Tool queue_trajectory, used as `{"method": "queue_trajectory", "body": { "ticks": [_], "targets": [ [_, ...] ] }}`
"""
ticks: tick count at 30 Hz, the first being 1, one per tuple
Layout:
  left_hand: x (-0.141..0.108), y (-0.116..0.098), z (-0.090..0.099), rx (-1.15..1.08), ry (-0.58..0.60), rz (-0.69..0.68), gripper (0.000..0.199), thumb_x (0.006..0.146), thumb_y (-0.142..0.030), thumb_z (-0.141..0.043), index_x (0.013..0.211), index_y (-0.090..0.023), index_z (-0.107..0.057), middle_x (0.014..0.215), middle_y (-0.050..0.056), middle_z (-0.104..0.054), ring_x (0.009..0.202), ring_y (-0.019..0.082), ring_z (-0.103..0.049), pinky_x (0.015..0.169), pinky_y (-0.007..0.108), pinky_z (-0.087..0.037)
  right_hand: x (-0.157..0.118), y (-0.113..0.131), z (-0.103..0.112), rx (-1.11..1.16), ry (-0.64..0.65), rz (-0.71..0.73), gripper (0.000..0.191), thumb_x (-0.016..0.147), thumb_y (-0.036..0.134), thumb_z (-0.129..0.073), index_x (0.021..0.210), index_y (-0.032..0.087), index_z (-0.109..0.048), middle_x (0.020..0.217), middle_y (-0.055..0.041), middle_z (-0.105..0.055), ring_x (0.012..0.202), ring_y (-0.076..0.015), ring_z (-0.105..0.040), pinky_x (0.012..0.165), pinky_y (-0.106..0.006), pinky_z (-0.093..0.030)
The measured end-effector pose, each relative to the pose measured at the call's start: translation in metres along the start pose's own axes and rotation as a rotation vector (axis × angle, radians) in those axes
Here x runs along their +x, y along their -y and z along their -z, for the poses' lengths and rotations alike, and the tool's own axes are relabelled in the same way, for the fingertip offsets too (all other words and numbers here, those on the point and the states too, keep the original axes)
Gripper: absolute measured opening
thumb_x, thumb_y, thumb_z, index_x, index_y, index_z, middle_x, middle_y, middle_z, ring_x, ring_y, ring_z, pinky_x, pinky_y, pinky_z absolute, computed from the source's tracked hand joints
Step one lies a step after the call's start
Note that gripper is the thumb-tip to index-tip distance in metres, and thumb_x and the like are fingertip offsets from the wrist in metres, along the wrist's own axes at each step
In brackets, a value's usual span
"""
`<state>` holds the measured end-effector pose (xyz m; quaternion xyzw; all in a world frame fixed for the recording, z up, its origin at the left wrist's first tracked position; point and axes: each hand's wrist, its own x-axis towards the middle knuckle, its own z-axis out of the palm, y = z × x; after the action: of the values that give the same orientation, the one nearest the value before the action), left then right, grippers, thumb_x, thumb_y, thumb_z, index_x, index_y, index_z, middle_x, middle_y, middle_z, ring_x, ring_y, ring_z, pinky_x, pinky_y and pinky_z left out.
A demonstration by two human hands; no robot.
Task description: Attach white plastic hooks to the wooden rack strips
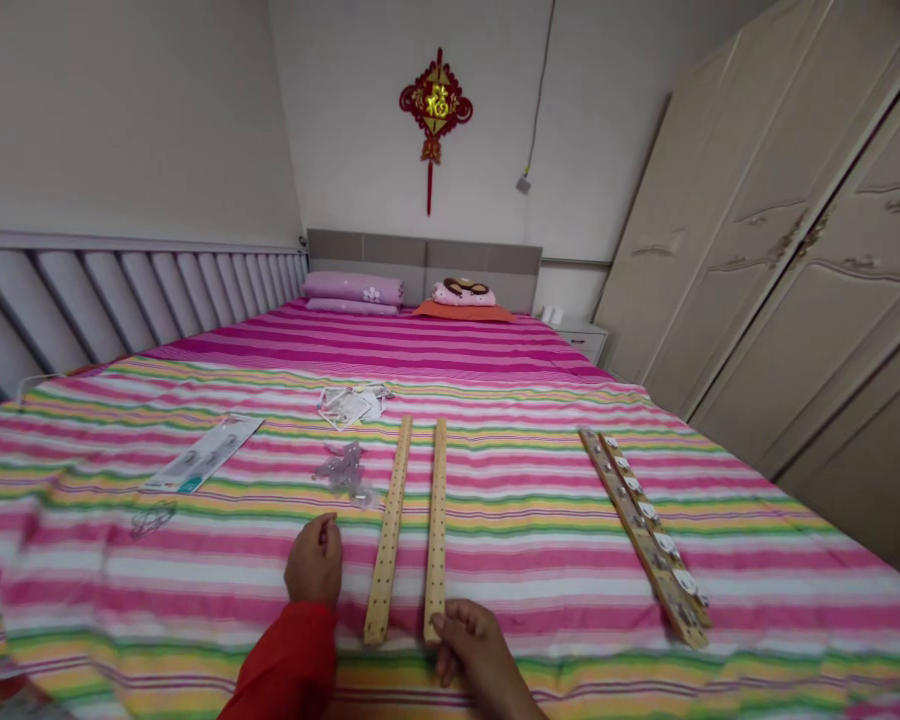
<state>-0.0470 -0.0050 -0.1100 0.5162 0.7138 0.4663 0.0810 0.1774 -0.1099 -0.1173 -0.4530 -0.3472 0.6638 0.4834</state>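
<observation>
Two long wooden strips with rows of small holes, a left strip (389, 530) and a right strip (437, 510), lie side by side on the striped cloth. My right hand (476, 650) pinches the near end of the right strip. Just left of the left strip is my left hand (315, 562), its fingers curled closed; what they hold, if anything, is hidden. Beyond that hand lies a clump of small clear plastic pieces (343, 468). Far to the right, two wooden strips (637, 520) carry white discs and metal parts.
A clear packet (206, 455) and a thin looped item (152, 518) lie at the left. White cards (351, 404) rest farther back. Folded bedding (353, 290), a bed rail (135, 290) and wardrobes (787, 230) stand around.
</observation>
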Motion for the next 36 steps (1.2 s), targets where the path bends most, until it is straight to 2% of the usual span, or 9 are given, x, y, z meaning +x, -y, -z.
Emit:
{"method": "queue_trajectory", "body": {
  "ticks": [7,11,15,18,21,24,27,31,36],
  "targets": [
    [0.003,0.001,0.001,-0.227,-0.008,0.048,0.033,0.073,-0.042,-0.053,0.092,-0.019,-0.067,0.077,0.002,-0.064,0.063,0.015,-0.055,0.062,0.026,-0.046,-0.011,0.004,0.026,-0.032,-0.027,-0.019,0.053,0.060,0.066,-0.071,0.066,0.016,-0.057,0.047,0.0010,-0.060,0.030,-0.0071,-0.047,0.032,-0.018,-0.033],
    [0.013,-0.006,0.003,-0.321,-0.002,-0.096,0.035,0.071,-0.044,-0.055,0.090,-0.018,-0.068,0.081,0.004,-0.062,0.064,0.015,-0.054,0.061,0.028,-0.048,-0.014,0.002,0.038,-0.074,-0.124,0.006,0.059,0.059,0.073,-0.066,0.063,0.016,-0.056,0.051,0.0000,-0.061,0.029,-0.0067,-0.046,0.030,-0.018,-0.031],
    [0.029,-0.017,0.001,-0.237,0.078,-0.306,0.031,0.074,-0.039,-0.055,0.094,-0.019,-0.070,0.080,0.004,-0.058,0.071,0.017,-0.057,0.069,0.031,-0.050,-0.014,0.002,0.051,-0.142,-0.191,0.064,0.057,0.061,0.072,-0.066,0.061,0.016,-0.056,0.038,0.0042,-0.050,0.027,-0.0045,-0.037,0.030,-0.016,-0.025],
    [0.041,-0.020,-0.004,-0.141,0.126,-0.372,0.029,0.076,-0.033,-0.054,0.094,-0.019,-0.071,0.081,0.005,-0.057,0.072,0.018,-0.058,0.070,0.031,-0.050,-0.015,0.006,0.055,-0.133,-0.198,0.089,0.057,0.059,0.072,-0.067,0.063,0.015,-0.058,0.042,0.0034,-0.053,0.028,-0.0041,-0.037,0.030,-0.016,-0.024],
    [0.048,-0.020,-0.009,-0.050,0.151,-0.423,0.023,0.075,-0.028,-0.053,0.084,-0.019,-0.073,0.077,0.006,-0.056,0.072,0.018,-0.057,0.068,0.031,-0.048,-0.017,0.010,0.054,-0.119,-0.203,0.108,0.059,0.056,0.072,-0.069,0.065,0.015,-0.059,0.053,0.0006,-0.060,0.030,-0.0038,-0.040,0.031,-0.017,-0.026],
    [0.051,-0.020,-0.009,-0.036,0.146,-0.441,0.024,0.076,-0.028,-0.051,0.078,-0.019,-0.073,0.075,0.007,-0.057,0.072,0.020,-0.057,0.068,0.031,-0.048,-0.018,0.012,0.053,-0.124,-0.188,0.110,0.059,0.056,0.073,-0.068,0.064,0.015,-0.059,0.051,0.0011,-0.059,0.029,-0.0038,-0.039,0.031,-0.017,-0.026],
    [0.051,-0.022,-0.007,-0.115,0.140,-0.410,0.024,0.074,-0.032,-0.053,0.076,-0.019,-0.074,0.074,0.007,-0.058,0.069,0.019,-0.057,0.065,0.032,-0.048,-0.018,0.013,0.052,-0.120,-0.180,0.109,0.059,0.056,0.073,-0.068,0.062,0.015,-0.058,0.048,0.0020,-0.057,0.030,-0.0038,-0.038,0.031,-0.017,-0.024],
    [0.050,-0.027,-0.001,-0.275,0.135,-0.299,0.024,0.068,-0.036,-0.058,0.074,-0.019,-0.074,0.072,0.007,-0.062,0.068,0.020,-0.059,0.063,0.031,-0.050,-0.017,0.019,0.048,-0.124,-0.190,0.112,0.060,0.053,0.073,-0.069,0.063,0.015,-0.058,0.046,0.0030,-0.055,0.030,-0.0039,-0.038,0.032,-0.017,-0.024],
    [0.050,-0.035,0.003,-0.506,0.194,-0.022,0.030,0.056,-0.042,-0.069,0.072,-0.018,-0.074,0.075,0.007,-0.072,0.071,0.022,-0.065,0.065,0.032,-0.052,-0.016,0.029,0.040,-0.130,-0.183,0.132,0.060,0.053,0.073,-0.069,0.062,0.015,-0.058,0.046,0.0029,-0.055,0.031,-0.0045,-0.040,0.033,-0.018,-0.027]
  ]
}}
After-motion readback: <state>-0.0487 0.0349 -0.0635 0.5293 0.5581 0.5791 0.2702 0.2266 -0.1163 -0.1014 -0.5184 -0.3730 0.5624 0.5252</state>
